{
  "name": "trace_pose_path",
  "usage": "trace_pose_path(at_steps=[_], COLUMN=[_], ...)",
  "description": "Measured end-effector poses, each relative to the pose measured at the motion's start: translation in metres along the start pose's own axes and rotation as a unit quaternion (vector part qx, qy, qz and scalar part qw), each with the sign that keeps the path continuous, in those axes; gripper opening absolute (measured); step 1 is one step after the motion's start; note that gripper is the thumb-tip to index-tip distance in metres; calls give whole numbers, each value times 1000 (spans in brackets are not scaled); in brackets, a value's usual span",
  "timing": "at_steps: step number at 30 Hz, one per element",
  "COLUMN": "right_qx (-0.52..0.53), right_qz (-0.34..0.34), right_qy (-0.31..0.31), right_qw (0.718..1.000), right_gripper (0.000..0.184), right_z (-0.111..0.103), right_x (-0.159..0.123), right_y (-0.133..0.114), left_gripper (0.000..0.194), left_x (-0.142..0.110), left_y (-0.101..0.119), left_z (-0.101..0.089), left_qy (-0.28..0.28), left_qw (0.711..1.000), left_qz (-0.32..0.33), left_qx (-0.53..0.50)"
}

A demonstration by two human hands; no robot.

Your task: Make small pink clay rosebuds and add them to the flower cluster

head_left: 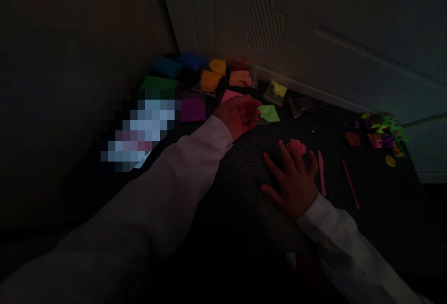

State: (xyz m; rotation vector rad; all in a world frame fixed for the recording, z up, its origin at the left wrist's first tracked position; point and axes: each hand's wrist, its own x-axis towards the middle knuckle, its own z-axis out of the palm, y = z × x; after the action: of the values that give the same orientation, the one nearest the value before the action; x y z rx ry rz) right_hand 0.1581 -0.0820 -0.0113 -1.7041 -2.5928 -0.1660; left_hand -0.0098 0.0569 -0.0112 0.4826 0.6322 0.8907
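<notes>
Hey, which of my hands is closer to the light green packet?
Your left hand: its fingertips are right beside the light green packet. Your right hand is farther off, nearer you.

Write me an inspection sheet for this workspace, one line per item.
Surface: dark, finely lined tabletop, dimly lit.
Job's things: bumpy pink cluster at the right hand's fingers; pink knife-shaped tool and thin pink stick lying beyond that hand; light green piece by the left hand.
Clutter: purple packet, blue packet and other coloured ones towards the back; pixelated bright object at left, unidentifiable; small colourful shapes at right.
Hands: left hand open, fingers slightly curled; right hand open, fingers spread.
Cables: nothing seen.
Surroundings: panel behind with ribbed heart.
</notes>
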Motion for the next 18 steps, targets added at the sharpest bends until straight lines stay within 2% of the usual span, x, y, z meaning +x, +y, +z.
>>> trace_pose_path(at_steps=[4,9,14,18], right_qx=[16,3,21,15], right_qz=[-47,-13,-55,-25], right_qy=[-20,-4,-22,-13], right_qw=[999,1000,998,999], right_gripper=[62,62,64,63], right_z=[-1,-1,0,0], right_x=[0,1,0,-2], right_y=[0,6,8,9], left_gripper=[24,24,24,25], left_x=[1,1,-1,0], left_y=[0,0,1,2], left_z=[-2,-1,1,-1], left_qy=[-9,-6,1,-9], left_qw=[1000,1000,1000,1000], left_qz=[-1,-1,-2,-7], left_qx=[-4,-2,1,11])
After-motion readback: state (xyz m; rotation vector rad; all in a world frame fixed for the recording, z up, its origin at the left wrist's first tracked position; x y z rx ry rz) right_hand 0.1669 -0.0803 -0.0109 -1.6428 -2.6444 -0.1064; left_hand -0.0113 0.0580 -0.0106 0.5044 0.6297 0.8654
